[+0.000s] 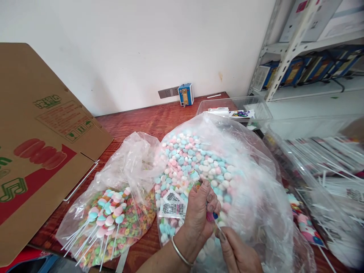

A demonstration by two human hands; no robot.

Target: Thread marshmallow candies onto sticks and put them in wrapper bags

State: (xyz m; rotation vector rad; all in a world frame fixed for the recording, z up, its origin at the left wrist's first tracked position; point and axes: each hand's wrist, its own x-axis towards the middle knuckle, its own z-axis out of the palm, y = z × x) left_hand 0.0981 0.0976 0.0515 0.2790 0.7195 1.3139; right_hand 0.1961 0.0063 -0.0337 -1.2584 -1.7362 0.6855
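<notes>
At the wooden table's [148,121] front edge, the left hand [199,216] pinches pastel candy discs [212,217], while the right hand [237,254] closes on a thin white stick [218,226]. Several finished candy sticks [106,222] lie in the small clear plastic bag [133,159]; the large clear bag of loose pastel candies [196,159] remains nearly full, so much seems left.

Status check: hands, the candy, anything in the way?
Left hand pinching small candy pieces. Right hand holding a thin white stick against them. Both over the big open bag of pastel candies. Bag of finished lollipops lies left, apart.

Both hands, left hand [199,212] and right hand [239,254], pinch a candy stick [217,225] over the big candy bag [199,163].
</notes>
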